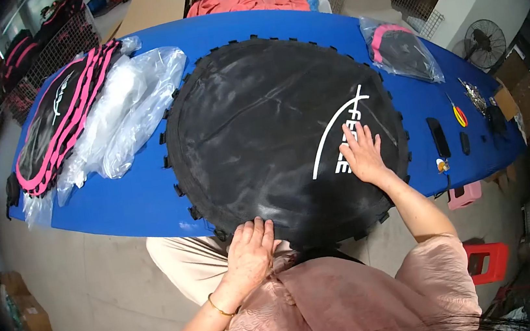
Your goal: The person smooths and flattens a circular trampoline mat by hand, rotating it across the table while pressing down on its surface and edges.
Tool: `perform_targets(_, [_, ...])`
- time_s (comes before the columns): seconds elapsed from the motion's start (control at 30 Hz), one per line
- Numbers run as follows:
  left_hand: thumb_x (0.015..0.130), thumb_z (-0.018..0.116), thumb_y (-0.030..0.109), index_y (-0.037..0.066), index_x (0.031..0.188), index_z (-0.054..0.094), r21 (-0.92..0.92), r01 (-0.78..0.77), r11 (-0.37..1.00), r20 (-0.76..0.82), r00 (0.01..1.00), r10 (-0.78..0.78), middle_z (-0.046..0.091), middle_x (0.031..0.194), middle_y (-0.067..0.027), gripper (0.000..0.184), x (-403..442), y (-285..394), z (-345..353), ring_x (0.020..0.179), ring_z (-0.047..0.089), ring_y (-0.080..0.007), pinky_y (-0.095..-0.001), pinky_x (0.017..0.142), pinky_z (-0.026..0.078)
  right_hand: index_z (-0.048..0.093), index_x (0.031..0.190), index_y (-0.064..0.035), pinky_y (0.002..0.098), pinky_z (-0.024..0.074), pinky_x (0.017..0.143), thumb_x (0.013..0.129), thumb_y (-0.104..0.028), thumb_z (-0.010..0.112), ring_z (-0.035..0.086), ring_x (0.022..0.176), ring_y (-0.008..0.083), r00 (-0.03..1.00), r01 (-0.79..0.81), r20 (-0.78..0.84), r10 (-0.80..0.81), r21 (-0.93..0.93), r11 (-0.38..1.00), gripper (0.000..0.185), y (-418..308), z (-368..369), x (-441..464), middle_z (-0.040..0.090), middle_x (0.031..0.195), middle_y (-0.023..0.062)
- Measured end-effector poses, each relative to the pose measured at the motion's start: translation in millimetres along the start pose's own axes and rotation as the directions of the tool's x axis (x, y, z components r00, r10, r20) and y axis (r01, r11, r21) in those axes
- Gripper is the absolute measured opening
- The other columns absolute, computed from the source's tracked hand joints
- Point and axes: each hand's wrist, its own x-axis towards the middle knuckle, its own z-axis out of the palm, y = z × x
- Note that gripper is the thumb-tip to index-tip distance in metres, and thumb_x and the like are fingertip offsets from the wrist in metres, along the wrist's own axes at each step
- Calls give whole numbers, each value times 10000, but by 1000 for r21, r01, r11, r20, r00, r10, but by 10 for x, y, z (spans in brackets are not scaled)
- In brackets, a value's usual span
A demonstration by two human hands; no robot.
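A large round black mat [254, 127] with small tabs along its rim, like a trampoline mat, lies spread on the blue table [120, 214]. Its near edge overhangs the table toward my lap. My right hand [367, 157] rests on it with fingers spread, partly covering the white curved logo and lettering [324, 139]. At the near left rim is my left hand [251, 247], its fingers stretched flat over the mat's edge. The thumb is partly hidden at the rim. Neither hand shows anything lifted.
Pink-and-black round pieces [61, 123] and clear plastic bags [134, 108] lie at the left. A bagged pink-and-black item [401, 48] sits back right. Red-yellow-handled tool [460, 115], black phone-like object [437, 137] and metal bits [474, 96] lie right. A red stool [488, 262] stands below.
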Motion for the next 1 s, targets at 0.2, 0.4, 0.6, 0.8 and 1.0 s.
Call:
perform_targets(0.2, [981, 645, 388, -34, 1257, 658, 106, -75, 991, -10, 997, 77, 678, 1058, -179, 505, 336, 389, 399, 964, 635, -305, -420, 856, 523, 319, 1632, -219, 722, 179, 1189, 1083, -470, 395, 241, 1547, 433, 999, 33, -30, -36, -94, 995, 608, 215, -81, 612, 272, 1680, 194])
perform_targets(0.4, [997, 625, 392, 7, 983, 690, -86, -91, 992, 15, 996, 93, 586, 837, -89, 391, 922, 899, 727, 813, 578, -250, -374, 713, 495, 249, 1653, -213, 757, 212, 1156, 1072, -548, 369, 237, 1554, 410, 988, -146, -85, 132, -190, 971, 682, 164, 13, 1301, 247, 1691, 193])
perform_targets(0.6, [917, 655, 304, 113, 799, 707, -152, -294, 944, -249, 935, 251, 627, 814, -80, 230, 782, 509, 356, 815, 594, -268, -392, 743, 486, 314, 1632, -181, 700, 174, 1199, 1050, -453, 496, 251, 1549, 407, 858, 491, -90, -505, -140, 860, 668, -1179, 8, 706, 275, 1687, 177])
perform_targets(0.8, [875, 707, 108, -2, 1099, 627, -60, 336, 940, -304, 891, -337, 631, 1201, -213, 262, 282, -389, -14, 1199, 582, -389, -549, 1066, 421, 291, 1643, -187, 685, 106, 1220, 1069, -440, 491, 212, 1564, 400, 702, 712, -131, -700, 124, 691, 659, -2180, 128, 299, 262, 1688, 176])
perform_targets(1.0, [953, 666, 170, -25, 1277, 623, -46, 404, 914, -264, 877, -401, 556, 1402, -241, 381, 128, -481, 265, 1358, 506, -436, -575, 1175, 363, 437, 1537, -72, 653, 126, 1232, 1032, -472, 571, 250, 1558, 351, 710, 703, -181, -680, 222, 675, 659, -2514, 113, 364, 366, 1633, 170])
